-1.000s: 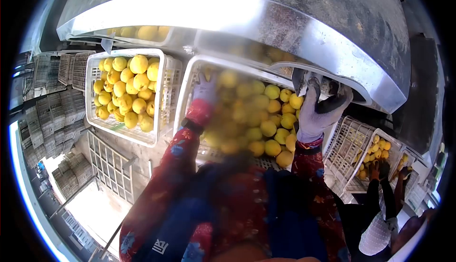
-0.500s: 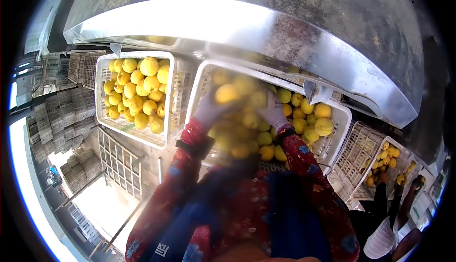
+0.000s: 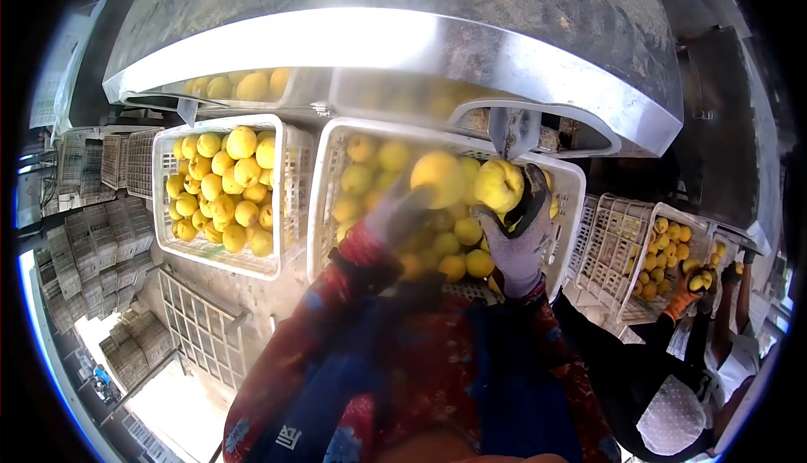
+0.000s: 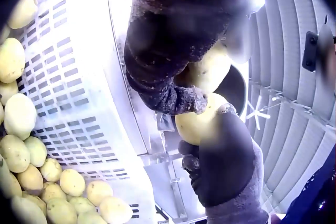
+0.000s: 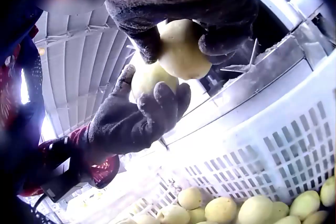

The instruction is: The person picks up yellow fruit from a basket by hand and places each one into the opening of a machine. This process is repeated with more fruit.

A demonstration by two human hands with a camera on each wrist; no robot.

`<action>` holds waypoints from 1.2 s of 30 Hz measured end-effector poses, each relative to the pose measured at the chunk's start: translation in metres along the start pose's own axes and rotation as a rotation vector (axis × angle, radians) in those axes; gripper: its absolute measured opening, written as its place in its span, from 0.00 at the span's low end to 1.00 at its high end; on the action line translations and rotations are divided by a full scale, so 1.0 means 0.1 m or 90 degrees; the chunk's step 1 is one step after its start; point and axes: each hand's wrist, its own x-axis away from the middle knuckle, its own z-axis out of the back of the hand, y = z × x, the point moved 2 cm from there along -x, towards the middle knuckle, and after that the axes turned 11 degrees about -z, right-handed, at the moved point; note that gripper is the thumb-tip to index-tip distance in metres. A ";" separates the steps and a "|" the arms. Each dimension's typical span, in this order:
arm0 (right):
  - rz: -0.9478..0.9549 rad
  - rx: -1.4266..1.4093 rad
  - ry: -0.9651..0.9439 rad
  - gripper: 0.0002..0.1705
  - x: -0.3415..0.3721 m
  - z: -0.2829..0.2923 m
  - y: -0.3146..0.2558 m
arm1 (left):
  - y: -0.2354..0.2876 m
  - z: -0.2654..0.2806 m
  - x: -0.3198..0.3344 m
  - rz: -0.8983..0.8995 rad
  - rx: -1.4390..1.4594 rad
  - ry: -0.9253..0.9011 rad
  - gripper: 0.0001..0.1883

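Both hands wear grey gloves with dark palms. My left hand (image 3: 397, 218) grips a yellow peach (image 3: 437, 179) above the middle of a white plastic crate (image 3: 574, 211) of peaches. Just right of it, my right hand (image 3: 517, 249) holds another yellow peach (image 3: 498, 186), its cleft facing up, between thumb and fingers. In the left wrist view, the left hand's peach (image 4: 211, 71) is close to the right hand's peach (image 4: 195, 121). The right wrist view shows the two held fruits overlapping, with the left hand (image 5: 139, 119) cupped under its peach (image 5: 149, 81).
Beyond the crate runs a metal machine edge (image 3: 336, 34) with an outlet flap (image 3: 513, 131). A second peach-filled crate (image 3: 277, 186) stands at left. On the right, other people handle fruit at another crate (image 3: 618, 261). Stacked crates (image 3: 101, 240) and a metal rack (image 3: 202, 320) are at far left.
The right hand has come from the machine outlet into the crate, then lifted with a peach. The left hand, empty at first, took a peach and moved slightly right.
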 end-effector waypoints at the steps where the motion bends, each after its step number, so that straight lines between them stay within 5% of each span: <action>1: -0.034 0.022 0.032 0.51 -0.06 0.03 -0.05 | 0.05 -0.03 -0.02 -0.010 -0.009 -0.012 0.43; 4: 0.097 0.156 0.201 0.44 -0.53 -0.07 0.11 | 0.22 -0.13 -0.11 -0.066 -0.091 -0.078 0.38; 7: 0.017 0.383 0.174 0.37 -1.10 -0.24 0.20 | 0.32 -0.24 -0.15 -0.078 -0.135 -0.096 0.37; 8: 0.024 0.297 0.193 0.35 -1.11 -0.16 0.13 | 0.35 -0.26 -0.17 -0.074 -0.142 -0.094 0.38; 11: 0.002 -0.039 0.174 0.29 -0.88 0.15 -0.07 | 0.31 -0.22 -0.25 -0.320 -0.418 -0.166 0.39; 13: 0.062 -0.063 0.054 0.42 -0.56 0.28 -0.09 | 0.25 -0.18 -0.32 -0.484 -0.602 -0.214 0.39; 15: 0.150 -0.008 -0.038 0.49 -0.36 0.20 -0.23 | 0.11 -0.22 -0.39 -0.405 -0.507 -0.185 0.38; 16: 0.191 -0.004 -0.063 0.52 -0.27 0.10 -0.22 | -0.02 -0.28 -0.40 -0.241 -0.320 -0.134 0.36; 18: 0.174 0.139 0.014 0.53 -0.19 0.02 -0.20 | -0.14 -0.31 -0.40 -0.071 -0.168 -0.077 0.34; 23: 0.099 0.141 0.186 0.46 -0.36 -0.10 -0.11 | -0.04 -0.27 -0.48 -0.058 -0.335 -0.038 0.31; 26: 0.067 0.186 0.242 0.48 -0.64 -0.19 0.09 | -0.07 -0.03 -0.49 -0.166 -0.502 -0.101 0.28; 28: 0.041 0.263 0.245 0.49 -0.82 -0.27 0.24 | -0.15 0.22 -0.46 -0.144 -0.484 -0.066 0.26; 30: 0.135 0.225 0.290 0.48 -1.01 -0.26 0.11 | -0.27 0.44 -0.45 -0.006 -0.308 0.087 0.24; 33: 0.192 0.239 0.335 0.44 -1.08 -0.18 -0.05 | -0.34 0.79 -0.49 -0.052 -0.720 0.025 0.24; 36: 0.045 0.179 0.241 0.32 -1.06 -0.02 0.00 | -0.47 0.89 -0.55 0.051 -1.025 0.021 0.28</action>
